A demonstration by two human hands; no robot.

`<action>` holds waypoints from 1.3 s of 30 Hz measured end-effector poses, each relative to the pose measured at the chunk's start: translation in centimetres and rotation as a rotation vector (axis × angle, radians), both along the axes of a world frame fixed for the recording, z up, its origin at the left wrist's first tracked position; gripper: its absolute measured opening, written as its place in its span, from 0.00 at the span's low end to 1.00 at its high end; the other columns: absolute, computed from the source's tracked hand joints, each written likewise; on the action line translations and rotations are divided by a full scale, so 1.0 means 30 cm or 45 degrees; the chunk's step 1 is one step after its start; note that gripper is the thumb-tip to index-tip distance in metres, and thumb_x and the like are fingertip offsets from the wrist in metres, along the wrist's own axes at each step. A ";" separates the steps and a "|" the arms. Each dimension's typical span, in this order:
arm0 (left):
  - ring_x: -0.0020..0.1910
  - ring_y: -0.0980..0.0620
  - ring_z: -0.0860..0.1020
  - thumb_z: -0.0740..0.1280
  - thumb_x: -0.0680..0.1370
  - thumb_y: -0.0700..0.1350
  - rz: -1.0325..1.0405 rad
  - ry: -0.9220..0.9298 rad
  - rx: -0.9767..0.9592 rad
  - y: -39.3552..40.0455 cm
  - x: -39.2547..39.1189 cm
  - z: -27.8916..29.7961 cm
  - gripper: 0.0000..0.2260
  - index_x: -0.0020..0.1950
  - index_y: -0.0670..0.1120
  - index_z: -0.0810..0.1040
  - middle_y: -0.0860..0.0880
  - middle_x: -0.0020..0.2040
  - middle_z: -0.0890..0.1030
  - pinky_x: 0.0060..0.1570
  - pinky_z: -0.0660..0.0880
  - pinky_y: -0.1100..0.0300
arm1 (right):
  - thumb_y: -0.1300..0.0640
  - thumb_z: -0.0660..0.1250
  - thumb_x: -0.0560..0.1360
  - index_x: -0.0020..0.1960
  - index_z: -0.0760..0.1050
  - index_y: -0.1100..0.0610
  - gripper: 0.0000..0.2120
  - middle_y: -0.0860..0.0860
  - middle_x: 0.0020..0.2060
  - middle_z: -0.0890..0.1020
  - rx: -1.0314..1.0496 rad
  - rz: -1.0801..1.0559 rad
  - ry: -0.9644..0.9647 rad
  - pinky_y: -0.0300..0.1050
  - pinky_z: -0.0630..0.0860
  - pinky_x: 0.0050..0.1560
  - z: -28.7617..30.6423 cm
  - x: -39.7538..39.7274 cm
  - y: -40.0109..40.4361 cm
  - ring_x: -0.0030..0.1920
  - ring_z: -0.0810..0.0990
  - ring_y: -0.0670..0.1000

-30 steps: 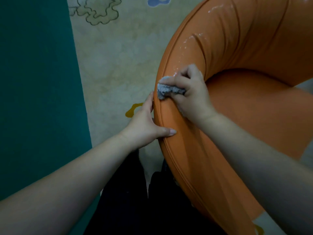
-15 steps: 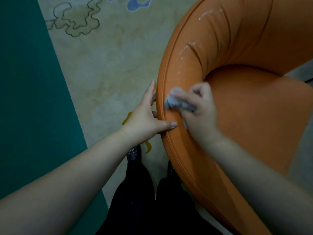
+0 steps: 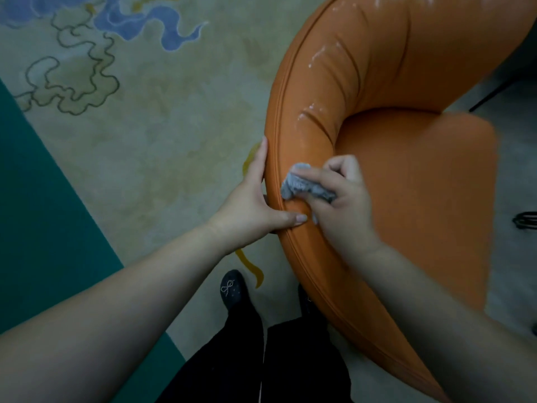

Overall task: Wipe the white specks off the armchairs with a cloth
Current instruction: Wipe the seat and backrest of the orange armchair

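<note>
The armchair (image 3: 406, 184), one orange seat in view, stands on the patterned rug (image 3: 145, 141) and fills the upper right of the head view. Against its rounded back rim the left hand (image 3: 250, 205) braces from outside, fingers straight along the piping and thumb laid over the top, holding nothing. Just inside the rim, beside that thumb, the right hand (image 3: 343, 205) has its fingers curled tight around one bunched grey cloth (image 3: 305, 187), pressing it onto the leather. White specks (image 3: 315, 58) run in several patches up the rim beyond the cloth, too many and too smeared to count. The likely risk is that a small wad of cloth skips the creases where specks sit, or merely smears them along the leather. One black shoe (image 3: 232, 290) shows below the rim.
</note>
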State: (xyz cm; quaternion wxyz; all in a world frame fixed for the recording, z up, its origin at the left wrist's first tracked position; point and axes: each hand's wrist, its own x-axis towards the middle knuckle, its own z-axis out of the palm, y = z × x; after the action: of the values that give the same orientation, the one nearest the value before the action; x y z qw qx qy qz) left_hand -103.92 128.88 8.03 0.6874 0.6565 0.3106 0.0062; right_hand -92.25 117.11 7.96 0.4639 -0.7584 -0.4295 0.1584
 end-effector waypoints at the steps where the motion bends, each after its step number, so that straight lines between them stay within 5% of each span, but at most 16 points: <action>1: 0.57 0.61 0.78 0.80 0.64 0.43 -0.017 -0.009 -0.023 0.014 0.006 0.000 0.59 0.76 0.63 0.37 0.59 0.76 0.56 0.46 0.81 0.52 | 0.68 0.73 0.69 0.56 0.79 0.51 0.20 0.53 0.45 0.67 -0.015 -0.018 -0.018 0.40 0.74 0.47 -0.002 0.015 0.024 0.44 0.73 0.52; 3: 0.50 0.60 0.81 0.79 0.65 0.41 -0.033 -0.025 -0.079 0.036 0.017 -0.003 0.58 0.75 0.64 0.37 0.58 0.76 0.55 0.39 0.81 0.56 | 0.65 0.74 0.69 0.56 0.81 0.53 0.17 0.54 0.46 0.68 -0.043 -0.113 -0.060 0.36 0.71 0.51 -0.002 0.066 0.117 0.47 0.72 0.50; 8: 0.49 0.59 0.82 0.79 0.66 0.40 -0.063 -0.066 -0.129 0.063 0.025 -0.015 0.58 0.75 0.65 0.37 0.56 0.77 0.55 0.38 0.80 0.61 | 0.62 0.73 0.70 0.55 0.82 0.54 0.15 0.46 0.45 0.68 -0.009 -0.325 0.156 0.31 0.69 0.56 0.018 0.129 0.238 0.48 0.72 0.39; 13: 0.48 0.57 0.83 0.79 0.65 0.40 -0.062 -0.089 -0.161 0.084 0.034 -0.015 0.58 0.74 0.67 0.39 0.55 0.77 0.56 0.37 0.80 0.59 | 0.65 0.74 0.69 0.56 0.79 0.51 0.19 0.55 0.48 0.71 0.000 -0.274 0.209 0.29 0.70 0.51 0.012 0.051 0.117 0.47 0.74 0.43; 18: 0.55 0.55 0.81 0.80 0.62 0.47 -0.049 -0.049 -0.105 0.122 0.067 -0.003 0.57 0.74 0.69 0.42 0.58 0.76 0.59 0.36 0.80 0.59 | 0.63 0.74 0.69 0.55 0.81 0.54 0.15 0.49 0.47 0.69 0.031 -0.385 0.192 0.30 0.70 0.55 0.001 0.186 0.289 0.50 0.74 0.46; 26: 0.70 0.46 0.69 0.79 0.60 0.56 -0.020 0.086 0.031 0.237 0.195 0.032 0.56 0.76 0.64 0.45 0.59 0.78 0.54 0.61 0.73 0.40 | 0.65 0.74 0.69 0.55 0.79 0.50 0.18 0.57 0.48 0.72 0.079 -0.379 0.289 0.31 0.72 0.51 -0.043 0.126 0.132 0.48 0.75 0.45; 31: 0.67 0.48 0.72 0.76 0.69 0.44 -0.062 0.061 0.005 0.240 0.192 0.027 0.51 0.76 0.64 0.43 0.60 0.77 0.52 0.53 0.79 0.51 | 0.65 0.73 0.70 0.54 0.82 0.59 0.13 0.57 0.49 0.70 0.179 -0.650 0.296 0.27 0.71 0.49 -0.040 0.265 0.332 0.45 0.74 0.42; 34: 0.62 0.50 0.77 0.74 0.71 0.40 -0.043 0.021 -0.031 0.239 0.185 0.013 0.49 0.76 0.65 0.43 0.61 0.76 0.54 0.47 0.81 0.57 | 0.65 0.73 0.71 0.54 0.81 0.55 0.13 0.57 0.51 0.72 0.195 -0.626 0.450 0.27 0.73 0.42 -0.047 0.265 0.316 0.40 0.77 0.39; 39: 0.57 0.51 0.80 0.75 0.71 0.40 -0.010 0.032 -0.035 0.242 0.192 0.009 0.49 0.75 0.67 0.44 0.62 0.76 0.54 0.45 0.81 0.55 | 0.65 0.73 0.70 0.50 0.80 0.45 0.16 0.56 0.50 0.74 0.054 -0.473 0.489 0.27 0.71 0.51 -0.050 0.158 0.136 0.47 0.75 0.37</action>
State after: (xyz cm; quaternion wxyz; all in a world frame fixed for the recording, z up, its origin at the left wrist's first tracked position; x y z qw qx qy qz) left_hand -98.17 136.13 8.31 0.6925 0.6482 0.3166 -0.0090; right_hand -87.50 121.20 6.48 0.5738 -0.7704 -0.1901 0.2025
